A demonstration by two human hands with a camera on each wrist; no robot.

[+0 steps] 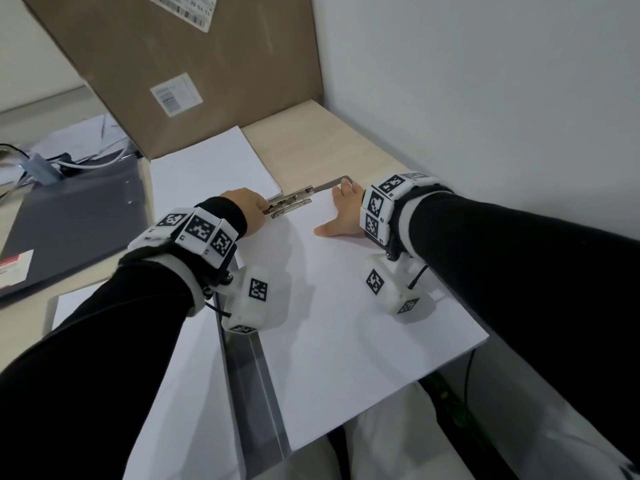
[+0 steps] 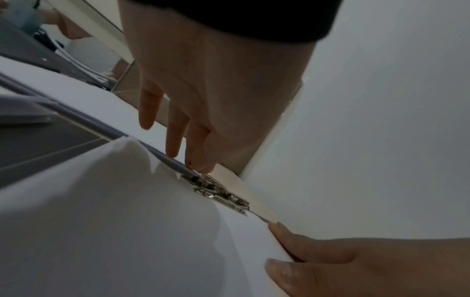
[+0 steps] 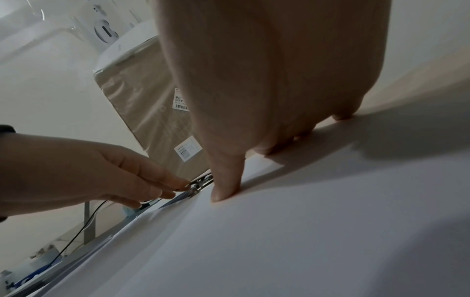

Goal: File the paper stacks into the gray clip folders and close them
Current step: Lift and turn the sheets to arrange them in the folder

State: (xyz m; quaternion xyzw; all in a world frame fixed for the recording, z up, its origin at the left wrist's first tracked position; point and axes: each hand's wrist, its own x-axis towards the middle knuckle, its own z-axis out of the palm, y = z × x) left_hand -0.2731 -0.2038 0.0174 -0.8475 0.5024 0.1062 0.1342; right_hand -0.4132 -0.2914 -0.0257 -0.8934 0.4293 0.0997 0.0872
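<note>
A gray clip folder (image 1: pixel 252 375) lies open on the table with a white paper stack (image 1: pixel 329 306) on its right half. Its metal clip (image 1: pixel 289 204) sits at the stack's far edge, with a wire lever (image 1: pixel 332 186) running right. My left hand (image 1: pixel 247 207) pinches the clip's left end; the left wrist view shows thumb and forefinger meeting at the clip (image 2: pixel 218 193). My right hand (image 1: pixel 337 209) holds the stack's far edge. Its thumb (image 3: pixel 223 193) presses the top sheet and its fingers (image 3: pixel 279 148) bend over the edge, beside the lever.
A second paper stack (image 1: pixel 214 168) lies behind the clip, against a tall cardboard box (image 1: pixel 173 64). A closed gray folder (image 1: pixel 76 223) and cables (image 1: pixel 86 164) are at the left. A white wall (image 1: pixel 485 98) runs close along the right. The stack's near corner overhangs the table's front edge.
</note>
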